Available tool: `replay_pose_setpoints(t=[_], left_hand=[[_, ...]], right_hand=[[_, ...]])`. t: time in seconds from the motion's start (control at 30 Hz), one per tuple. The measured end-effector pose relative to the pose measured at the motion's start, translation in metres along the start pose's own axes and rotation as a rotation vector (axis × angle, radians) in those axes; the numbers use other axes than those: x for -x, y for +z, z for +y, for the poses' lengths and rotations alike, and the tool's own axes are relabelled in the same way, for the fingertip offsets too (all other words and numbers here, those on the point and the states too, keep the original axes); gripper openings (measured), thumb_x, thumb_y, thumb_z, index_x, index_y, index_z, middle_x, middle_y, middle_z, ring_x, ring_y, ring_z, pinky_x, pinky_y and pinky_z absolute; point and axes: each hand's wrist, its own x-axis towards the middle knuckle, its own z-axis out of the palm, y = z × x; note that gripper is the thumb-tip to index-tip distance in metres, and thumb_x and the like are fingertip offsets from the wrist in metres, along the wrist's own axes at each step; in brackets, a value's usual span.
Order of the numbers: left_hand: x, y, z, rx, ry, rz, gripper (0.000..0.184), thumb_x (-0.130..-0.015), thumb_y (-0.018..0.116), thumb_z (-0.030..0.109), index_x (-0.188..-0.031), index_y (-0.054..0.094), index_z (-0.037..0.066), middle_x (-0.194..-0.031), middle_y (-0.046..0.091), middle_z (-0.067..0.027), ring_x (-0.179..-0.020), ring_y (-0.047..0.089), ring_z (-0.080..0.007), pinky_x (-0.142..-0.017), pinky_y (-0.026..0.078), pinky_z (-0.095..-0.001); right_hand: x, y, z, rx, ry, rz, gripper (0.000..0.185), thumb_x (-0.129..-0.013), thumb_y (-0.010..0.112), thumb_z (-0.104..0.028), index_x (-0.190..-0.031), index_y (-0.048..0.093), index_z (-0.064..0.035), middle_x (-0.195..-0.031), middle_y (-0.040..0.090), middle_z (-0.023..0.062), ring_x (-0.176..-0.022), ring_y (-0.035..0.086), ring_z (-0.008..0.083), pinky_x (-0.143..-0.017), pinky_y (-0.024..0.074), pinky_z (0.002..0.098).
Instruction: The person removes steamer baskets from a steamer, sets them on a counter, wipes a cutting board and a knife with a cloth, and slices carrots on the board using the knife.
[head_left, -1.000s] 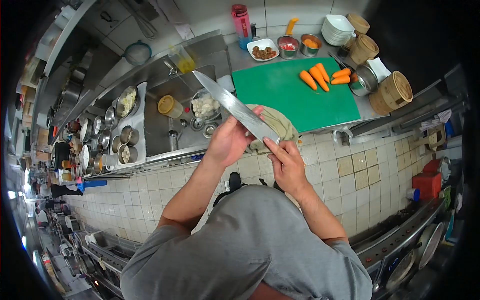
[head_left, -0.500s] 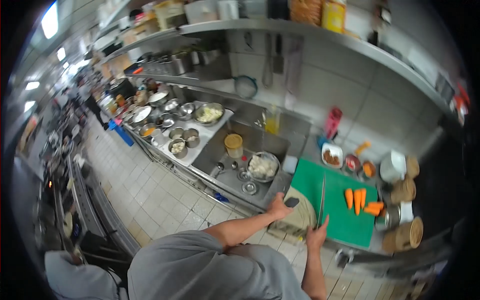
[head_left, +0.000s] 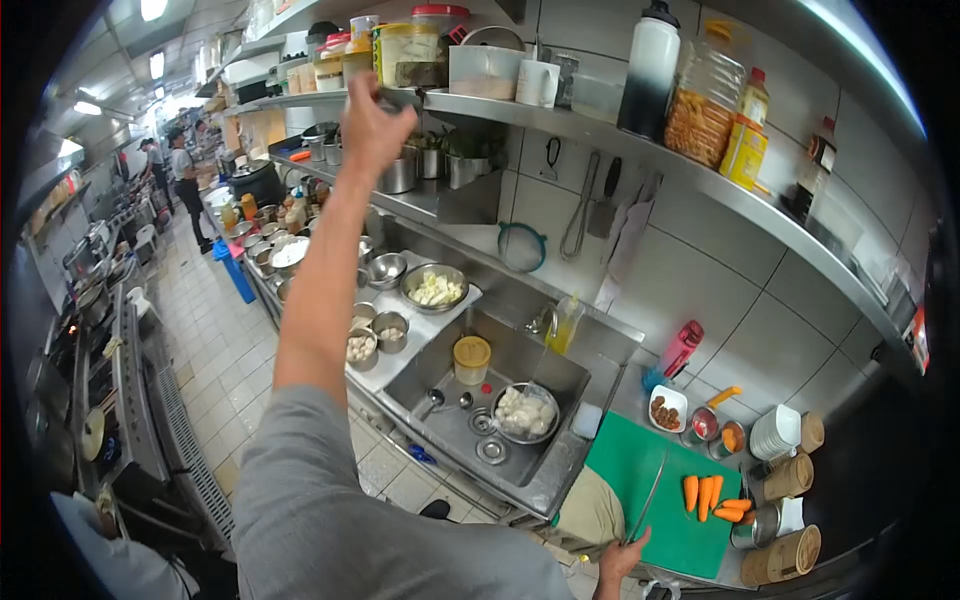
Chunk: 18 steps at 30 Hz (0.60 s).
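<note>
My left hand [head_left: 374, 130] is raised to the upper shelf, closed on a small dark grey block [head_left: 399, 98] whose exact kind I cannot make out. Low on the right, my right hand [head_left: 622, 560] grips the handle of a long knife [head_left: 655, 490]. The blade points away from me over the left part of a green cutting board [head_left: 625, 450]. Several peeled carrots [head_left: 707, 495] lie on the right half of that board, apart from the blade.
Jars and tubs [head_left: 410, 55] crowd the upper shelf [head_left: 560, 115] by my left hand. Left of the board, the sink [head_left: 450, 400] holds a bowl of white pieces [head_left: 525, 412] and a yellow-lidded tub [head_left: 471, 358]. Bamboo steamers [head_left: 785, 560] stand right. People [head_left: 185, 175] are far down the aisle.
My left hand has risen from beside the board to the upper shelf, carrying the dark block. My right hand stays near the board's front edge with the knife. The view has tilted upward.
</note>
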Motion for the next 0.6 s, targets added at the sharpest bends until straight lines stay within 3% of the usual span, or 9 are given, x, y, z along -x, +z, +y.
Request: replay_pose_setpoints(t=[0.1, 0.17, 0.3, 0.37, 0.4, 0.43, 0.5, 0.57, 0.6], left_hand=[[-0.072, 0.055, -0.066, 0.096, 0.033, -0.014, 0.074, -0.076, 0.085, 0.026, -0.135, 0.046, 0.005, -0.130, 0.066, -0.0240, -0.117, 0.065, -0.0396, -0.101, 0.051, -0.0490], [-0.096, 0.096, -0.096, -0.152, 0.179, 0.064, 0.073, -0.077, 0.085, 0.032, -0.136, 0.048, 0.008, -0.127, 0.069, -0.0208, -0.119, 0.064, -0.0397, -0.102, 0.050, -0.0508], [-0.106, 0.155, -0.120, -0.264, 0.047, -0.119, 0.079, -0.076, 0.088, 0.045, -0.137, 0.051, 0.010, -0.125, 0.072, -0.0149, -0.114, 0.067, -0.0392, -0.099, 0.051, -0.0500], [-0.116, 0.183, -0.145, -0.347, 0.093, -0.346, 0.083, -0.078, 0.086, 0.054, -0.140, 0.054, 0.010, -0.122, 0.071, -0.0220, -0.116, 0.067, -0.0401, -0.099, 0.052, -0.0509], [-0.116, 0.199, -0.160, -0.303, 0.132, -0.335, 0.084, -0.080, 0.083, 0.058, -0.142, 0.055, 0.009, -0.120, 0.072, -0.0230, -0.112, 0.069, -0.0398, -0.097, 0.054, -0.0501], [-0.125, 0.203, -0.166, -0.225, 0.076, -0.456, 0.080, -0.080, 0.083, 0.058, -0.139, 0.059, 0.009, -0.120, 0.073, -0.0219, -0.112, 0.070, -0.0384, -0.098, 0.053, -0.0489], [-0.128, 0.217, -0.200, -0.221, 0.417, -0.189, 0.076, -0.082, 0.082, 0.059, -0.134, 0.063, 0.006, -0.116, 0.075, -0.0198, -0.109, 0.072, -0.0349, -0.096, 0.055, -0.0465], [-0.074, 0.139, -0.120, -0.196, 0.234, -0.186, 0.048, -0.086, 0.082, 0.043, -0.113, 0.068, 0.007, -0.109, 0.074, -0.0179, -0.102, 0.069, -0.0384, -0.088, 0.053, -0.0479], [-0.021, 0.127, -0.105, 0.008, 0.161, -0.252, 0.039, -0.088, 0.080, 0.035, -0.110, 0.069, 0.006, -0.106, 0.074, -0.0152, -0.095, 0.068, -0.0324, -0.086, 0.054, -0.0440]], right_hand=[[-0.002, 0.015, 0.008, 0.016, -0.062, 0.099, 0.087, -0.079, 0.061, 0.004, -0.159, 0.028, -0.0074, -0.109, 0.066, 0.0358, -0.104, 0.064, 0.0560, -0.089, 0.0493, 0.0561], [0.001, 0.017, 0.002, 0.033, 0.073, 0.106, 0.085, -0.080, 0.060, 0.002, -0.158, 0.027, -0.0057, -0.110, 0.066, 0.0359, -0.105, 0.063, 0.0560, -0.089, 0.0492, 0.0564], [0.001, 0.017, -0.010, -0.084, -0.110, 0.277, 0.074, -0.084, 0.062, 0.002, -0.154, 0.036, 0.0007, -0.124, 0.064, 0.0321, -0.117, 0.063, 0.0470, -0.100, 0.0488, 0.0496], [0.027, -0.006, -0.063, -0.194, -0.074, 0.257, 0.075, -0.085, 0.069, 0.006, -0.153, 0.037, 0.0009, -0.135, 0.061, 0.0269, -0.123, 0.062, 0.0398, -0.104, 0.0487, 0.0447], [0.032, -0.007, -0.073, -0.328, -0.083, 0.287, 0.077, -0.085, 0.071, 0.008, -0.153, 0.037, -0.0004, -0.136, 0.061, 0.0223, -0.123, 0.062, 0.0344, -0.104, 0.0489, 0.0410], [0.039, -0.010, -0.078, -0.309, -0.038, 0.266, 0.076, -0.086, 0.071, 0.007, -0.153, 0.037, -0.0001, -0.135, 0.061, 0.0209, -0.122, 0.061, 0.0311, -0.103, 0.0495, 0.0401], [0.046, -0.020, -0.099, -0.304, 0.037, 0.255, 0.073, -0.087, 0.071, 0.006, -0.152, 0.038, 0.0000, -0.131, 0.061, 0.0186, -0.118, 0.061, 0.0245, -0.099, 0.0517, 0.0371], [0.061, -0.028, -0.123, -0.290, 0.121, 0.281, 0.072, -0.087, 0.070, 0.006, -0.151, 0.038, -0.0001, -0.128, 0.061, 0.0176, -0.115, 0.062, 0.0211, -0.095, 0.0532, 0.0349], [0.066, -0.029, -0.131, -0.340, 0.141, 0.261, 0.075, -0.085, 0.069, 0.009, -0.152, 0.038, -0.0004, -0.124, 0.060, 0.0155, -0.106, 0.061, 0.0195, -0.090, 0.0529, 0.0336]])
